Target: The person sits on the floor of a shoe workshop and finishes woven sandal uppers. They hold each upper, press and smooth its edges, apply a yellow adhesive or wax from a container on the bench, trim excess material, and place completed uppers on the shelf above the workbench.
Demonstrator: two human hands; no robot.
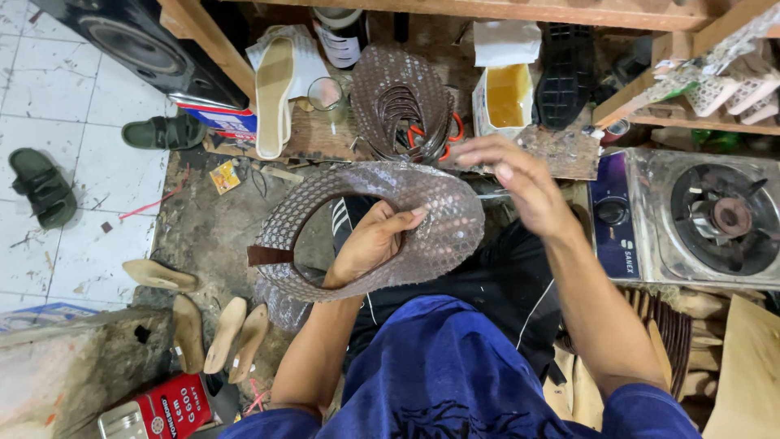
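1. Two bare hands work over the lap of a seated person in blue clothing.
2. Left hand (pixel 372 237), at centre, is clamped on the inner edge of a curved, shiny mesh-patterned shoe upper (pixel 422 213), thumb on top.
3. Right hand (pixel 520 180), at 2 o'clock from the left, hovers just above the piece with fingers apart, holding nothing.
4. Doing it well seems to call for a steady pinch that keeps the floppy band flat and unwrinkled.
5. Wooden shoe forms (pixel 219 329) lie at 8 o'clock on the floor.
6. Gas stove (pixel 707 218) sits at 3 o'clock, close to the right elbow.
7. Stack of matching cut pieces (pixel 402 97) and orange-handled scissors (pixel 445 138) crowd 12 o'clock; a glue carton (pixel 505 96) is at 1 o'clock.
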